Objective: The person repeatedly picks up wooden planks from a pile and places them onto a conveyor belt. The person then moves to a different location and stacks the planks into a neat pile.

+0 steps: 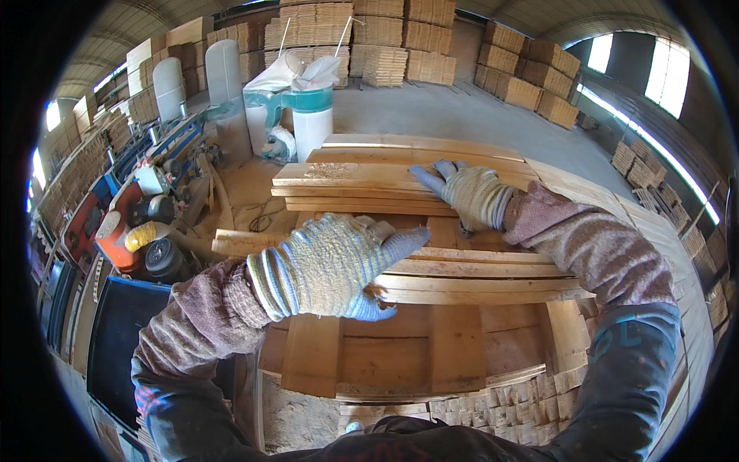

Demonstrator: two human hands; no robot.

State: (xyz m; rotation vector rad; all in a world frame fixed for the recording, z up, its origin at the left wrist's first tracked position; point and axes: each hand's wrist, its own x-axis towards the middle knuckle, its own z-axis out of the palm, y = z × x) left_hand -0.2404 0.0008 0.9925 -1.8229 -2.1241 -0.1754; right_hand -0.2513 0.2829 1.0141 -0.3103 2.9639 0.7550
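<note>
Both my hands wear knitted, pale yellow gloves with blue-grey fingertips. My left hand (327, 266) is across the left part of the near stack of long wooden boards (485, 289). Its thumb reaches below the near edge and one finger stretches over the top, with the boards between them. My right hand (471, 194) rests on the right part of the far stack of boards (354, 176), fingers spread over the top and near edge. Its underside is partly hidden. Sawdust lies on the far stack's top board. Wider planks (385, 354) run crosswise and lengthwise beneath the near stack.
Machinery with an orange housing (115, 242) and a yellow hose (146, 234) stands at the left, beside a dark panel (127, 339). White-and-green dust collectors (312, 123) stand beyond. Timber stacks (377, 38) line the back. Rows of block ends (493, 416) lie near my body.
</note>
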